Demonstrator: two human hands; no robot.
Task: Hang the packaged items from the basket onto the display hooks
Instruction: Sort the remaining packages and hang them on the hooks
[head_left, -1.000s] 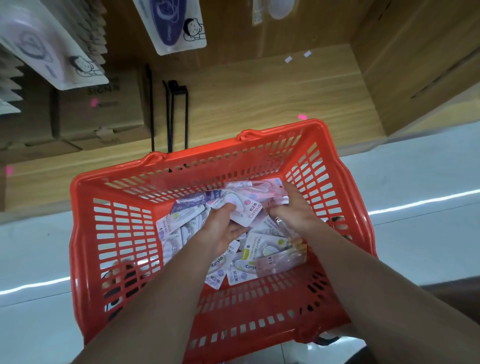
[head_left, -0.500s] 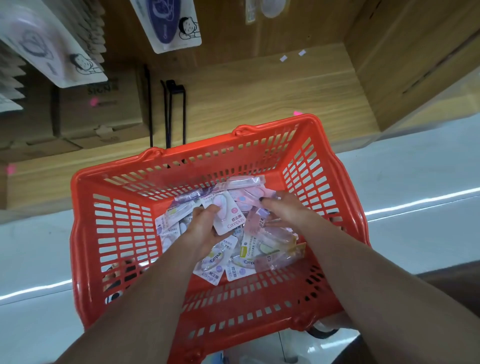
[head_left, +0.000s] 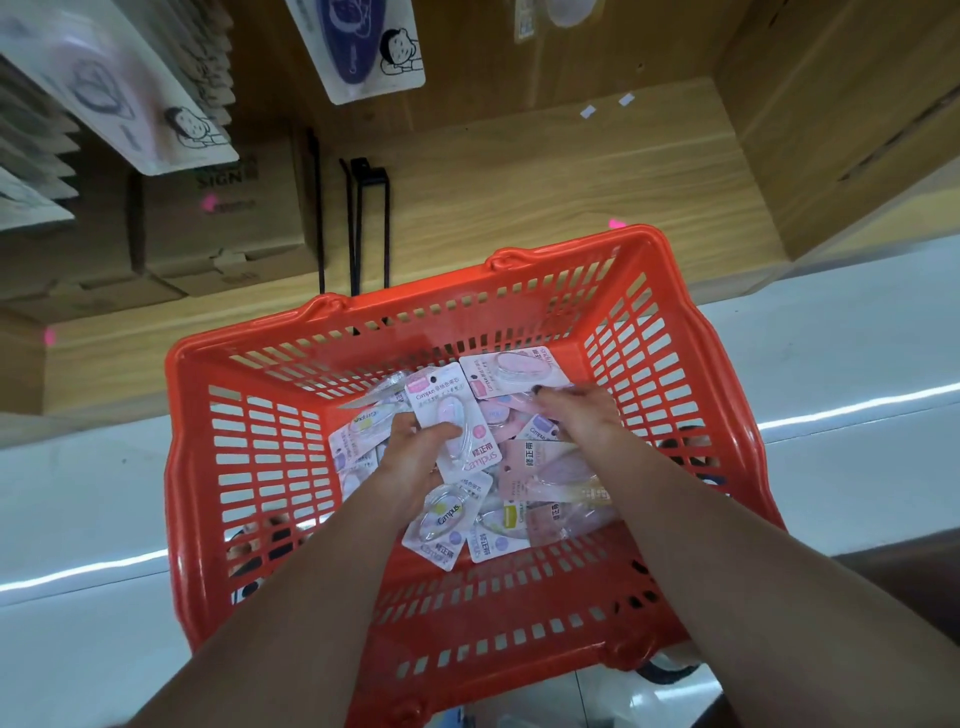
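A red plastic basket (head_left: 249, 467) sits below me, holding several small carded packages of correction tape (head_left: 519, 488). My left hand (head_left: 415, 452) grips one white-and-pink package (head_left: 447, 410) by its lower half, lifted above the pile. My right hand (head_left: 576, 410) pinches a second pink package (head_left: 511, 374) near the basket's far right side. Both forearms reach down into the basket.
Black display hooks (head_left: 363, 218) stand out from the wooden shelf (head_left: 545, 176) behind the basket. Larger carded packages (head_left: 363, 47) hang above at the top left. Brown cardboard boxes (head_left: 218, 223) sit at the left. A pale floor (head_left: 831, 353) lies to the right.
Both hands have risen out of the pile, each lifting a package. The left hand's package has turned face up; the right hand has drawn a pink one up toward the far wall.
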